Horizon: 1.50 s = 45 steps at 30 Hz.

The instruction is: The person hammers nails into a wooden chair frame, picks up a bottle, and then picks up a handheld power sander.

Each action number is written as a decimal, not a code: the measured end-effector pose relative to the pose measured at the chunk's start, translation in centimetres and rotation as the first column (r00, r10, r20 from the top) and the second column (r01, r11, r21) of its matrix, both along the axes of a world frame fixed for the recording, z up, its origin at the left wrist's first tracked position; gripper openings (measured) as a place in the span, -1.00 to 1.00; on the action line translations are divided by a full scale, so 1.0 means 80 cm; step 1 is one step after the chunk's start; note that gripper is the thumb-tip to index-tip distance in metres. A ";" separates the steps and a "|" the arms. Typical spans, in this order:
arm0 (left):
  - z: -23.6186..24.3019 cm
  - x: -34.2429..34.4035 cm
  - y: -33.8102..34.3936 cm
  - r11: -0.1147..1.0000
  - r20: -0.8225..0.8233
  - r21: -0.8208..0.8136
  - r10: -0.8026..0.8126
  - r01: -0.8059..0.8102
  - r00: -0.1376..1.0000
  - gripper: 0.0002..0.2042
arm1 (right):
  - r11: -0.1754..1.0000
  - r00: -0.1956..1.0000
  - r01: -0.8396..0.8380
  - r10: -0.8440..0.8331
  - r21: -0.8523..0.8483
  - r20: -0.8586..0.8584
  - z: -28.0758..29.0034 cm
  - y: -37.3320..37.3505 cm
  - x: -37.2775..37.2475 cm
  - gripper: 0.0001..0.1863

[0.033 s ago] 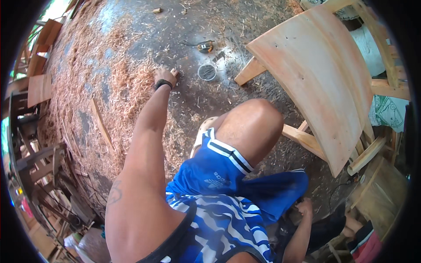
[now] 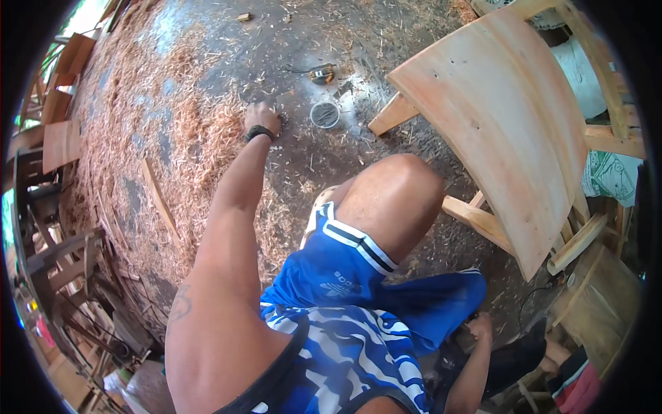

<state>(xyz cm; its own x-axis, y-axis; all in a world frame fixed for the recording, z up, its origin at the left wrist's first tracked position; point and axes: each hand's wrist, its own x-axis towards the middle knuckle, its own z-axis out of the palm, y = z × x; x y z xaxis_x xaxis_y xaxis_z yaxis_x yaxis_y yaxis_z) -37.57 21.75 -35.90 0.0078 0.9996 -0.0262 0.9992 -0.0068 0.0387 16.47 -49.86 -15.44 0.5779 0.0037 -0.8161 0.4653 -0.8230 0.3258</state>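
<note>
My left hand, with a dark band on its wrist, is down at the floor beside a heap of wood shavings. Its fingers curl under, and what they hold, if anything, is hidden. To its right stands a round pale tub with thin grey pieces inside. Beyond the tub lies a small black and orange tool. Low on the right, beside my blue shorts, my right hand is closed, next to something dark that I cannot make out.
A curved wooden panel on a wooden frame rises at the right. Loose on the floor are a thin wood strip and a small block. Stacked timber lines the left edge. Pale sacks sit behind the panel.
My left hand has turned slightly and its fingers have curled down, where a finger pointed outward before. The right hand has stayed in place.
</note>
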 end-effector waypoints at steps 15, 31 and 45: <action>-0.033 0.128 0.006 0.908 0.472 -0.157 -0.275 0.387 0.837 -0.86 | 0.950 0.968 0.212 -0.237 0.228 0.086 -0.019 -0.011 -0.028 -0.66; -0.043 0.091 0.039 0.777 0.791 -0.386 0.002 0.497 0.611 -0.78 | 0.894 0.946 0.249 -0.308 0.374 0.106 0.068 0.048 0.001 -0.49; 0.040 0.108 0.070 0.525 0.575 -0.671 0.814 0.523 -0.080 -0.66 | 0.781 0.778 0.161 -0.477 0.604 0.409 0.257 0.025 0.130 -0.49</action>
